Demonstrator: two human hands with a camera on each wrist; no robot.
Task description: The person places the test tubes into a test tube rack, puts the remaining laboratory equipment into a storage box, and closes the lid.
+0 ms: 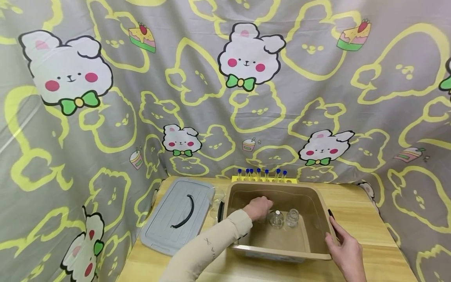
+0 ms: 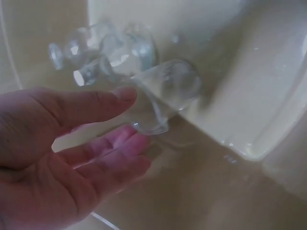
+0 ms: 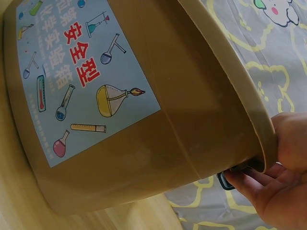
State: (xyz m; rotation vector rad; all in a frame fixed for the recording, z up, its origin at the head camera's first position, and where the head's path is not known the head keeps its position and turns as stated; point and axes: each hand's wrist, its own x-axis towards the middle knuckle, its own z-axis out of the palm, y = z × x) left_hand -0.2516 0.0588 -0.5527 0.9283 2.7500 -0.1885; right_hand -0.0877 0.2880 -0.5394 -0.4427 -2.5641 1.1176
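Note:
A brown plastic bin [image 1: 282,252] stands on the table. My left hand [image 1: 258,207] reaches inside it. In the left wrist view, the left hand [image 2: 72,143] has thumb and fingers spread at the rim of a clear glass beaker [image 2: 180,86]; whether they touch it, I cannot tell. Beside the beaker, on the bin's floor, are a round glass vessel with a white top [image 1: 276,220] and a clear glass bottle [image 1: 292,217]. My right hand [image 1: 347,246] grips the bin's right rim, its fingers [image 3: 252,187] curled under it near a black handle [image 3: 225,181].
To the left lies a grey lid [image 1: 162,227] with a black handle. Clear glassware [image 1: 216,194] stands between lid and bin. Behind the bin is a yellow rack [image 1: 235,179] of blue-capped tubes. A patterned curtain [image 1: 211,105] encloses the table [image 1: 380,250].

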